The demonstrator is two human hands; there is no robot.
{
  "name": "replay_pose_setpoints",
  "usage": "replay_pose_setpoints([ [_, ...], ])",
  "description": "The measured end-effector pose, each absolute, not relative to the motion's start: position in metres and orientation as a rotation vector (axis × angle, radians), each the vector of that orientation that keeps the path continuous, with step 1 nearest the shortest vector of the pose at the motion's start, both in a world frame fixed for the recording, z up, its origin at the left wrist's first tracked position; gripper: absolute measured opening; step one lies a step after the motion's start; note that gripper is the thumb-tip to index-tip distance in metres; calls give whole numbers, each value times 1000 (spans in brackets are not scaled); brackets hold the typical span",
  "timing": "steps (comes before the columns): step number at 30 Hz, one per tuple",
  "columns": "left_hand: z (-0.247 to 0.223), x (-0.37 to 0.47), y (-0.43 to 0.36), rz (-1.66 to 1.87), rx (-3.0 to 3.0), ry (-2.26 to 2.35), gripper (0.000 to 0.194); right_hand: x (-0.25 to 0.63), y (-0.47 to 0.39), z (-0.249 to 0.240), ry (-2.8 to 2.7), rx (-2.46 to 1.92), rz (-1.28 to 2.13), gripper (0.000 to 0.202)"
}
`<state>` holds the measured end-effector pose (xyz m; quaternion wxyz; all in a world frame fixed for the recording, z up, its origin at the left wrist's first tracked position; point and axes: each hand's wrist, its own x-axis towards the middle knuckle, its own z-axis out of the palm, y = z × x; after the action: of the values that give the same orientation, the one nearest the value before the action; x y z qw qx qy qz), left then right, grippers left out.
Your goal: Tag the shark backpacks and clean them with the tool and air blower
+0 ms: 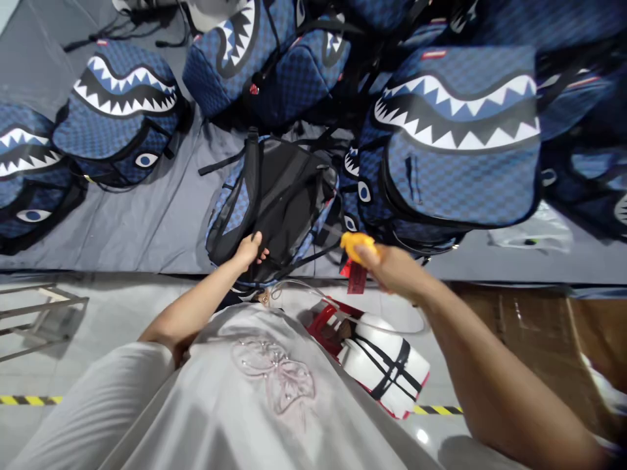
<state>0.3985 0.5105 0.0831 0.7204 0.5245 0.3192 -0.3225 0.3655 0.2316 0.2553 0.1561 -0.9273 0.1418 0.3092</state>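
Observation:
A black-backed backpack [287,196] with blue checked sides lies on the table's front part, its straps upward. My left hand [251,251] is closed on the lower end of its padded shoulder strap [251,186], thumb on top. To the right of that bag, my right hand [394,267] grips what looks like a yellow air gun [358,247], whose thin tip points left toward the bag. The fingers under its grip are partly hidden. Just below the tool hangs a dark red tag [357,279]. A clear hose [386,331] loops below, near my right forearm.
Checked shark-mouth backpacks surround the work: one large bag [465,150] at right, another [120,111] at left, several behind. A clear plastic bag [533,232] lies at right. Below the table's edge stand a red-and-white strapped object [386,362], a cardboard box [533,346] and a stool [42,320].

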Motion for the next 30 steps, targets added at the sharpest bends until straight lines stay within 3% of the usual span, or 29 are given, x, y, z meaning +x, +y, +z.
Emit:
replay_pose_setpoints([
  [2, 79, 389, 493, -663, 1300, 669, 32, 380, 229, 254, 386, -2764, 645, 56],
  [6, 82, 390, 496, -722, 1442, 605, 37, 392, 233, 253, 179, -2777, 786, 55],
  [10, 91, 399, 511, -831, 1538, 520, 49, 389, 244, 252, 355, -2843, 572, 61],
  [14, 94, 382, 498, -695, 1906, 324, 44, 382, 265, 257, 306, -2811, 712, 60],
  [17, 94, 368, 479, -527, 2523, -47, 72, 380, 279, 260, 556, -2980, 540, 62],
  [20, 100, 369, 472, -627, 2731, -198, 80, 372, 290, 259, 605, -3016, 646, 59],
  [23, 112, 375, 491, -738, 2610, -286, 74, 345, 303, 252, 662, -2957, 746, 58],
  [26, 118, 377, 536, -521, 2350, -295, 59, 299, 323, 238, 619, -2884, 910, 55],
  [30, 112, 386, 599, -351, 1653, 464, 39, 238, 353, 207, 688, -2850, 952, 50],
])
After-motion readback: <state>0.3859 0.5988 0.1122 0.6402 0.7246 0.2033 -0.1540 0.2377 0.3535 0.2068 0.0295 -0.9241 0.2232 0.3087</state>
